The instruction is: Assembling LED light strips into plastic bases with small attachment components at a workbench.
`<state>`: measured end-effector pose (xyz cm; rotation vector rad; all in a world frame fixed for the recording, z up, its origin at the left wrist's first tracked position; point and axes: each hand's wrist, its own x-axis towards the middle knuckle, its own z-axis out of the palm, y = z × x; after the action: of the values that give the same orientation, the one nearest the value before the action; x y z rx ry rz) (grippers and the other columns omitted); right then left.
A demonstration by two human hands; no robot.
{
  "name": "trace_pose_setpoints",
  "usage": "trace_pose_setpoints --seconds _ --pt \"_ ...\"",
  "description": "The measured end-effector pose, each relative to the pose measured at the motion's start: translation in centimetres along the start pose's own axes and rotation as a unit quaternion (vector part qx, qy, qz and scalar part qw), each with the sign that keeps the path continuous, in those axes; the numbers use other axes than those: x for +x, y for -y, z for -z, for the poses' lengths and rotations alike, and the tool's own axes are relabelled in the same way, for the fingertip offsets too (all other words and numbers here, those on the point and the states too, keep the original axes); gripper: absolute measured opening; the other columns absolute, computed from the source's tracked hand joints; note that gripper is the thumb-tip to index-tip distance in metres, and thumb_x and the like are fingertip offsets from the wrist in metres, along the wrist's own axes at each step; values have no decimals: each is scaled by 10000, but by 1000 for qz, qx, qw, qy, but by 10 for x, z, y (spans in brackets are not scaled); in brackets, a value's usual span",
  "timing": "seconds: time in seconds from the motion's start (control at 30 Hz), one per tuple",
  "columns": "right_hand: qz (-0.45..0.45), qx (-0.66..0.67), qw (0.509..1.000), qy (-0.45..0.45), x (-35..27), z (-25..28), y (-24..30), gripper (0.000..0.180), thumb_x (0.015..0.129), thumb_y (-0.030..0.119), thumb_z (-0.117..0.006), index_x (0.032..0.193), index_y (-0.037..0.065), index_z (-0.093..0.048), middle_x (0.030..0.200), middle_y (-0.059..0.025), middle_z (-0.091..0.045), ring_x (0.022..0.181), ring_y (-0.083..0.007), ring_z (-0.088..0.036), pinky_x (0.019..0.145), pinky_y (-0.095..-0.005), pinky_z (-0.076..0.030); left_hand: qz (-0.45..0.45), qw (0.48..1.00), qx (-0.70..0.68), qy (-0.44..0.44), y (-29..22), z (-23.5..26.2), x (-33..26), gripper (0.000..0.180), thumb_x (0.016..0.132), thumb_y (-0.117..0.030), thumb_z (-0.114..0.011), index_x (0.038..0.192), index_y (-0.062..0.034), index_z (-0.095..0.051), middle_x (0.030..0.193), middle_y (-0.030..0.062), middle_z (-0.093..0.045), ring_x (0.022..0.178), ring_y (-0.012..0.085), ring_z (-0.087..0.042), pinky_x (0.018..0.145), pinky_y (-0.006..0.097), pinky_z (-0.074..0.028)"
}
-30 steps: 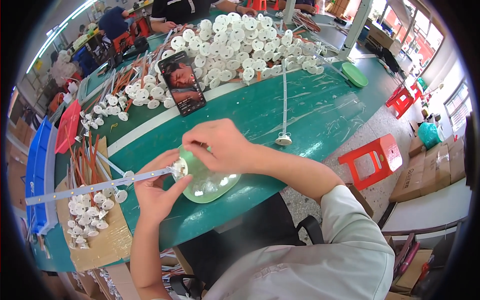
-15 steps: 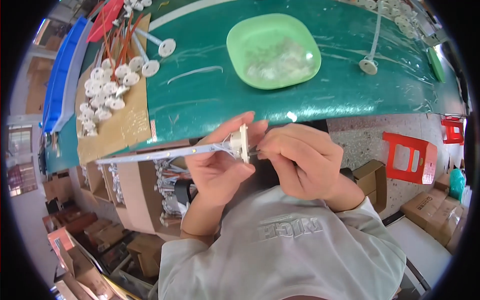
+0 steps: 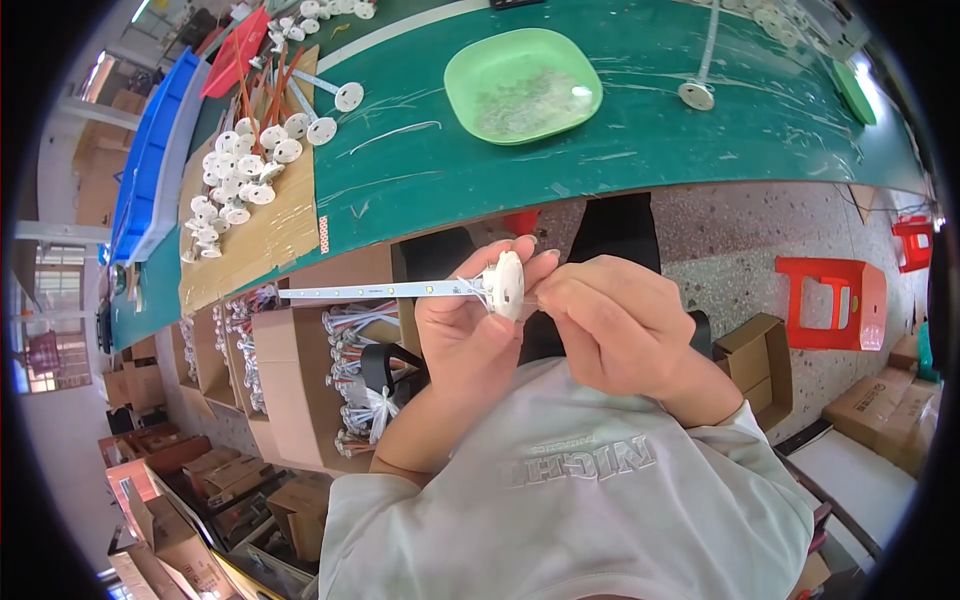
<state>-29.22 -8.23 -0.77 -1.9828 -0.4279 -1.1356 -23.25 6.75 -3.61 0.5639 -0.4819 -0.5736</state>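
A white disc with a thin strip running out to the left is being held between the left hand and the right hand, close to the chest and below the edge of the green table. The disc is being pinched by the left fingertips while the right fingers are being pressed at its right side. A green bowl is being left on the table, well apart, with more discs lying on cardboard

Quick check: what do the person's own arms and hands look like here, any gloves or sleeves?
Both bare: no gloves, rings or watch visible on the left hand or the right hand. Forearms are uncovered; a light grey short-sleeved top with mirrored chest lettering ends above the elbows.
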Motion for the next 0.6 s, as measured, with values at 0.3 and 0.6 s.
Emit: trace_pose_setpoints --seconds 0.3,0.6 --pt "57 -117 992 -6 -10 18 18 219 695 -125 -649 903 -65 -616 815 -153 -641 614 -268 -631 524 -313 -535 42 998 25 -30 -2 -30 -5 525 911 -88 -675 1362 71 -460 1374 230 -527 1247 356 -558 1063 480 -462" --pt "72 -136 988 -1 12 19 0 352 598 -26 -658 941 -84 -601 851 -133 -590 599 -205 -561 490 -282 -468 27 992 122 -32 -6 -27 17 563 869 -54 -706 1352 103 -461 1387 237 -518 1251 350 -556 1067 459 -456"
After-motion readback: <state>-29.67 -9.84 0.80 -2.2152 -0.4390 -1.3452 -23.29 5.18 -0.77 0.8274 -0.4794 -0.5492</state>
